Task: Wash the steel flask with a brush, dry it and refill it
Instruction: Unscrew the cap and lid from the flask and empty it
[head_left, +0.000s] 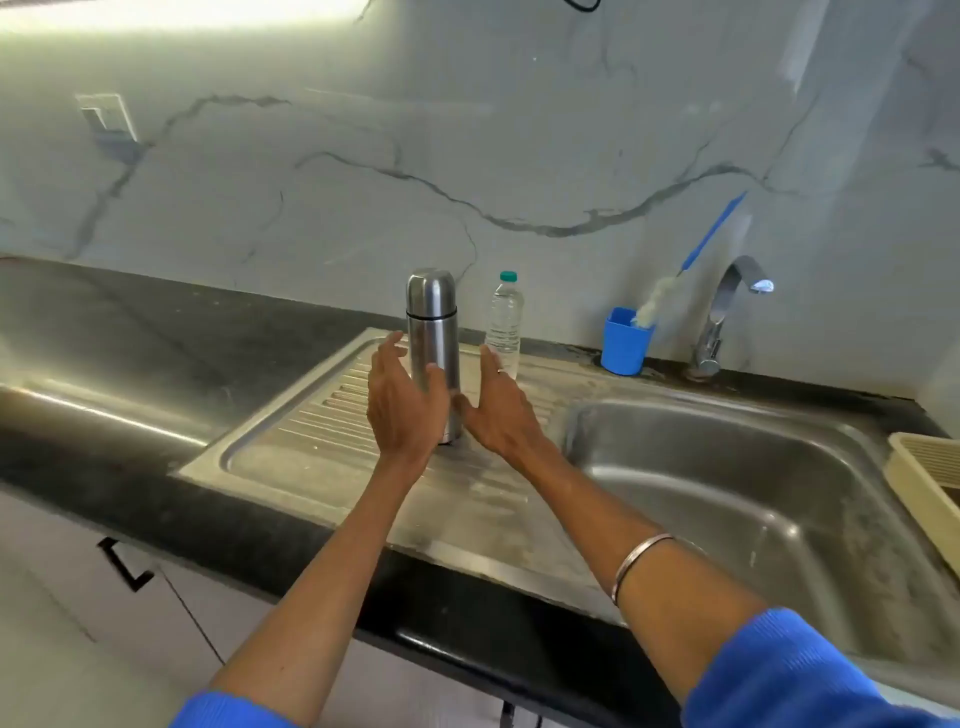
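Although both hands flank it, the tall cylindrical brushed-steel flask (434, 353) stands ungripped and upright, cap on, on the ribbed steel drainboard (291, 447) at frame centre, left of the sink basin (727, 483). The left hand (402, 402) is spread, fingers straight, in front of the flask's left side; the thumb appears to overlap the wall, contact uncertain. The right hand (498, 410) is likewise spread, just beside the right side, holding nothing.

Handling, judged: rigid metal, smooth wall, likely slippery once wet; weight depends on contents, which cannot be seen through the steel. Best hold is probably a full wrap around the mid-body, below the dark seam under the cap, leaving the other hand for the cap.

Containers: small clear plastic bottle with green cap (504, 325), just behind and right of the flask, appears nearly full of clear liquid. Blue plastic cup (625, 343), centre right near the curved steel tap (727, 312), holds a blue-handled bottle brush with white bristles (675, 283) leaning against the wall. Basin appears to hold no standing water. Cream plastic rack (924, 483) at the right edge; contents not visible.
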